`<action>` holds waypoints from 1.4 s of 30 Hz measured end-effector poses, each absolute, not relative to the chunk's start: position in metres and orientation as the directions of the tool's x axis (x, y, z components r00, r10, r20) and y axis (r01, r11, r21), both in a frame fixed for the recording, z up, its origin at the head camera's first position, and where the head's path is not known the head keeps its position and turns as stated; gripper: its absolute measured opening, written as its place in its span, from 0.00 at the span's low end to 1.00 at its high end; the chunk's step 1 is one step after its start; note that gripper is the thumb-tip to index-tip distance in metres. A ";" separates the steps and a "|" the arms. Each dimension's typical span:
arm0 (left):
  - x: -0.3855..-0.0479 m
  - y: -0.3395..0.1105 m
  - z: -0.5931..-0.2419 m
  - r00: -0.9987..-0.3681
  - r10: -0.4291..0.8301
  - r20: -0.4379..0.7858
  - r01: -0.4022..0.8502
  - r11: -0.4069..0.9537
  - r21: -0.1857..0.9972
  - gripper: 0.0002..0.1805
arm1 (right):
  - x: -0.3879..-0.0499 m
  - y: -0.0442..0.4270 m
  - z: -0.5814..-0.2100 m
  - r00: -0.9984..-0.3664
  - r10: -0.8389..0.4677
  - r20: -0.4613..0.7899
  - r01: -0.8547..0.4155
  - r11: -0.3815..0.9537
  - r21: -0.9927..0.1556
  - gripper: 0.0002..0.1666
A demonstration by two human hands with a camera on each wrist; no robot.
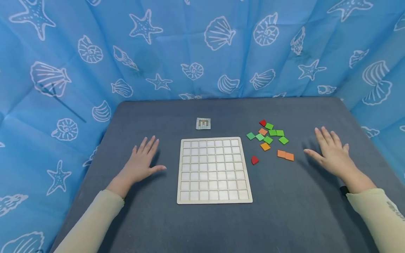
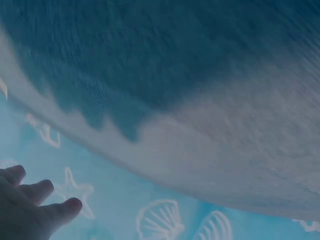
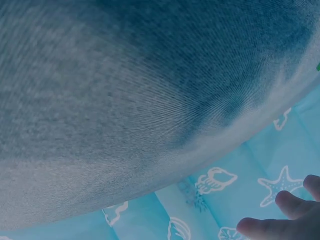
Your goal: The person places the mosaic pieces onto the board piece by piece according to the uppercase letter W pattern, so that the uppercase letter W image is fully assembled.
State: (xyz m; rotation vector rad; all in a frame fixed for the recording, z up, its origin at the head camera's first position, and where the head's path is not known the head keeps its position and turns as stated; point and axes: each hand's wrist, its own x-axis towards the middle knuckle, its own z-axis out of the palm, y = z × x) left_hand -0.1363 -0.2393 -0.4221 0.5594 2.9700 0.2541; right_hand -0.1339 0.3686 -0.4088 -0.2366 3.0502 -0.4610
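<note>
Fingers spread, my left hand hovers over the table to the left of a pale square grid board and holds nothing. On the far right, my right hand is also spread and holds nothing. Nearest to it are two orange square tiles lying side by side. Several green tiles, more orange tiles and two red pieces lie scattered right of the board. In the left wrist view, fingers of the left hand show at the lower left; the right wrist view catches the right hand at the lower right.
A small card with a brown shape on a grid lies behind the board. The dark grey table ends at a blue curtain printed with white shells and starfish, which hangs along the back and sides.
</note>
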 end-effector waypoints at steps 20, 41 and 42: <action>-0.142 -0.198 -0.437 -0.759 0.610 -0.228 0.577 0.792 0.198 0.60 | -0.131 0.363 -0.412 -0.976 -0.216 -0.016 -0.197 0.917 -0.347 0.49; -0.146 -0.191 -0.437 -0.740 0.600 -0.303 0.581 0.798 0.160 0.60 | -0.132 0.354 -0.413 -0.964 -0.264 -0.040 -0.235 0.909 -0.344 0.48; -0.146 -0.190 -0.436 -0.739 0.601 -0.305 0.583 0.797 0.159 0.61 | -0.132 0.353 -0.413 -0.963 -0.268 -0.041 -0.238 0.908 -0.345 0.48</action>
